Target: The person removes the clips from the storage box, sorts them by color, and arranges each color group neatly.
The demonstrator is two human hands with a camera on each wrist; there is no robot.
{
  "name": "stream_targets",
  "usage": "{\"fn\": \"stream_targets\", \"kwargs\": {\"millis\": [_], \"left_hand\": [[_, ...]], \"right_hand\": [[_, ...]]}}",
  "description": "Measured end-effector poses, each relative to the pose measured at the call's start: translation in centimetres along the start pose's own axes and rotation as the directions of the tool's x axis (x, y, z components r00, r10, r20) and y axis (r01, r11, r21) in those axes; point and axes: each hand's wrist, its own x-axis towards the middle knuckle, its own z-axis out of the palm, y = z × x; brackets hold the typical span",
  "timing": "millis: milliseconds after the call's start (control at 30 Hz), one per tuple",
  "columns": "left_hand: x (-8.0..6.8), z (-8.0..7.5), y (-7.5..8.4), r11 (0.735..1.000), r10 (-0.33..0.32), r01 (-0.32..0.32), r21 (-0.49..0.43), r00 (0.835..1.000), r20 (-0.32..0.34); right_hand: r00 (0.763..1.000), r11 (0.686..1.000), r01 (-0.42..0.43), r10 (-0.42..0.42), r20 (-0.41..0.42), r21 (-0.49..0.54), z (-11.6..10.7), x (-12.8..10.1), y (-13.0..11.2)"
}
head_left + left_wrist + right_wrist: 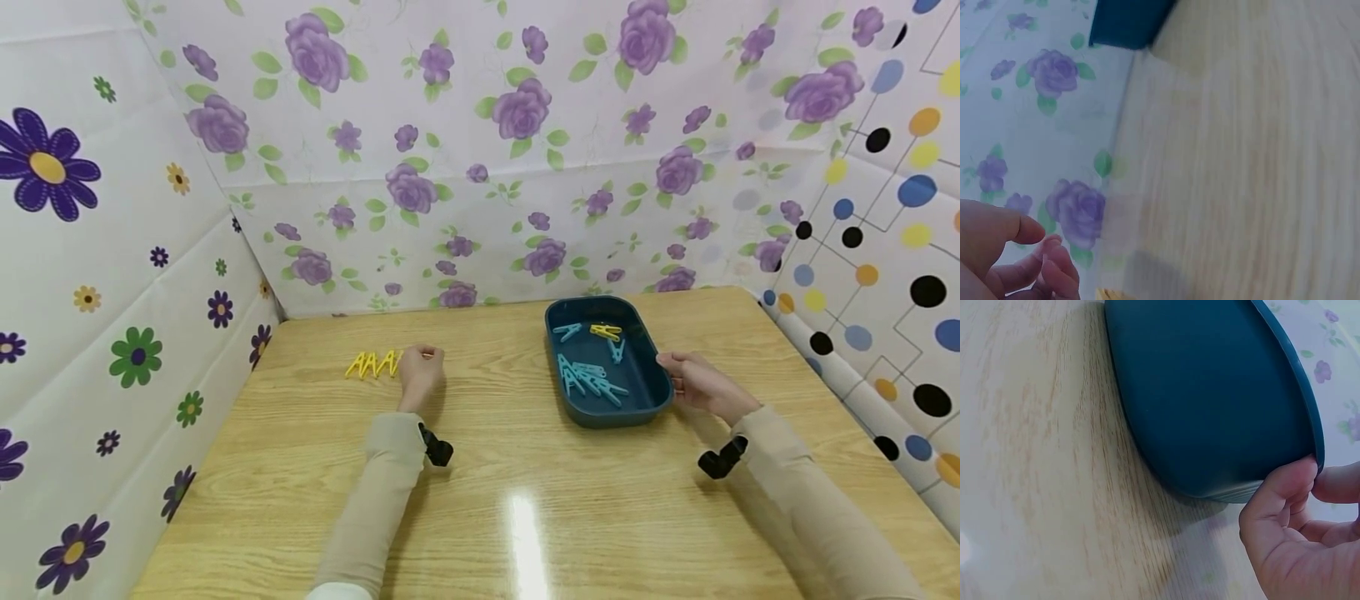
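Observation:
My left hand (422, 372) is at the right end of a row of yellow clothespins (372, 364) standing on the table, overlapping the last one in the head view. Its fingers are loosely curled, and the left wrist view shows nothing between thumb and fingertips. With my right hand (701, 383) I pinch the right rim of a dark teal plastic basin (1210, 394), thumb and fingers on either side of the edge. Inside the basin lie several light blue clothespins (590, 379) and a yellow clothespin (604, 332).
The wooden table (495, 467) meets a flower-printed sheet (480, 217) at the back. Patterned sheets also line the left (135, 275) and right (877, 225) sides. A black wrist camera (437, 447) is strapped to the left wrist, another camera (722, 458) to the right.

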Motion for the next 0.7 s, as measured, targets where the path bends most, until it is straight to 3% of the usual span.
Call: {"fn": "stream_targets", "kwargs": {"millis": [167, 367, 567, 700], "left_hand": [[-0.3, 0.9, 1.2, 0.992, -0.027, 0.04, -0.12, 0.994, 0.105], [-0.6, 2.1, 2.7, 0.98, -0.074, 0.118, -0.158, 0.962, 0.261], [-1.2, 3.7, 4.4, 0.97, -0.028, 0.12, -0.211, 0.92, 0.391], [-1.7, 4.9, 5.9, 0.946, 0.03, 0.099, -0.309, 0.922, 0.386]], "right_hand": [[1.0, 1.0, 0.0, 0.0, -0.014, -0.002, -0.1, 0.0, 0.0], [1.0, 1.0, -0.003, 0.003, -0.015, -0.011, -0.1, 0.0, 0.1], [1.0, 1.0, 0.001, -0.001, -0.019, -0.024, -0.1, -0.1, 0.0], [1.0, 1.0, -0.011, 0.01, -0.025, -0.021, 0.1, 0.1, 0.0]]}}
